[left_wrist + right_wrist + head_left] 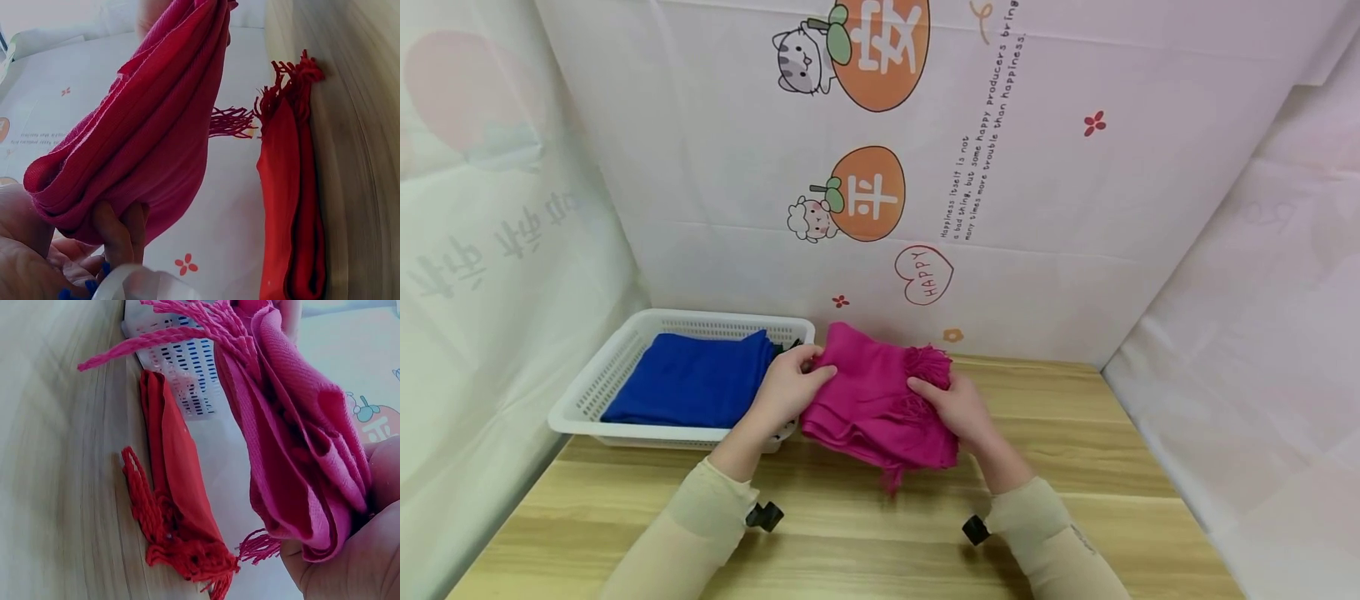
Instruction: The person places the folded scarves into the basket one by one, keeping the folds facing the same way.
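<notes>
My two hands grip a folded magenta scarf [868, 383] with fringed ends, raised over the wooden table. The left hand [786, 385] pinches its left edge, thumb on top and fingers underneath. At the opposite edge, near the fringe [929, 365], the right hand [961, 408] holds it the same way. Both wrist views show the layered folds of the magenta cloth from below. A folded red scarf [178, 465] with a tangled fringe lies on the table beneath; the magenta one hides it in the head view.
A white perforated basket [722, 317] stands at the left, partly behind my left hand. Folded blue cloth [692, 379] lies in it, with something dark [787, 344] at its right end. A printed white sheet [1022, 208] hangs behind the wooden table [1060, 467].
</notes>
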`<state>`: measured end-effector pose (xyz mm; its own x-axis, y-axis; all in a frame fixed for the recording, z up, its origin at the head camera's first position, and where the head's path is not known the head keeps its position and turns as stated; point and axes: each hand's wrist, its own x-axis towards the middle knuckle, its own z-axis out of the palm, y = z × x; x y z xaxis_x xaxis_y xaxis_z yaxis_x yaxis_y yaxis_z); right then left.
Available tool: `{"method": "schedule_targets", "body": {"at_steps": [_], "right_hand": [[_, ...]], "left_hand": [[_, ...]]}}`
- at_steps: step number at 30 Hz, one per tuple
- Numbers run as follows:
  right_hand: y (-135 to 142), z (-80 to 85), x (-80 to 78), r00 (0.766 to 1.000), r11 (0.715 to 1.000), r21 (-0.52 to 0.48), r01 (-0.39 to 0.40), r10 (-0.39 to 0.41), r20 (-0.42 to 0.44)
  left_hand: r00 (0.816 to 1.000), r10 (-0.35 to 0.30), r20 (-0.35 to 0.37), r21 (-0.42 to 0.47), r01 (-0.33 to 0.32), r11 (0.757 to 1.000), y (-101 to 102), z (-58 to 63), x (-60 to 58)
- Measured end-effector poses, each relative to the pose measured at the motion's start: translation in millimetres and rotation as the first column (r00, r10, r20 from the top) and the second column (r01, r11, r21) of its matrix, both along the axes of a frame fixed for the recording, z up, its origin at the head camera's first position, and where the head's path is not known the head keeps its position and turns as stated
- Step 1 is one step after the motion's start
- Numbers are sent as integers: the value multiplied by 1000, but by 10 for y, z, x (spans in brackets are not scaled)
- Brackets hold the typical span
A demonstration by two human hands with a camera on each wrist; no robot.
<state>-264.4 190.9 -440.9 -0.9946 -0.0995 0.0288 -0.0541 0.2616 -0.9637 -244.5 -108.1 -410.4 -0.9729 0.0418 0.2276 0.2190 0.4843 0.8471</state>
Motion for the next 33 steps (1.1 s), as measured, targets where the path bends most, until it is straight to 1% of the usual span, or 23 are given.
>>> {"method": "schedule_targets", "body": {"at_steps": [8,13,21,26,29,33], "right_hand": [[-130,-17,4,1000,999,-32,-12,11,-15],[-234,-10,12,1000,999,-32,-8,8,-11],[-391,0,10,1000,997,-75,-19,19,-5],[-480,12,17,999,998,-67,-22,20,-27],[-530,8,16,999,997,-72,-31,30,-23],[-606,3,11,999,992,-112,-53,51,-19]], "left_hand": [[1000,10,5,-5,-10,1000,-163,-48,-17],[1000,21,13,-9,-21,1000,-256,-47,15],[999,27,28,20,-27,999,-407,-44,36],[998,40,42,35,-42,998,-497,-41,33],[998,40,55,50,-43,998,-556,-32,32],[997,37,72,76,-43,996,-647,-25,34]]}}
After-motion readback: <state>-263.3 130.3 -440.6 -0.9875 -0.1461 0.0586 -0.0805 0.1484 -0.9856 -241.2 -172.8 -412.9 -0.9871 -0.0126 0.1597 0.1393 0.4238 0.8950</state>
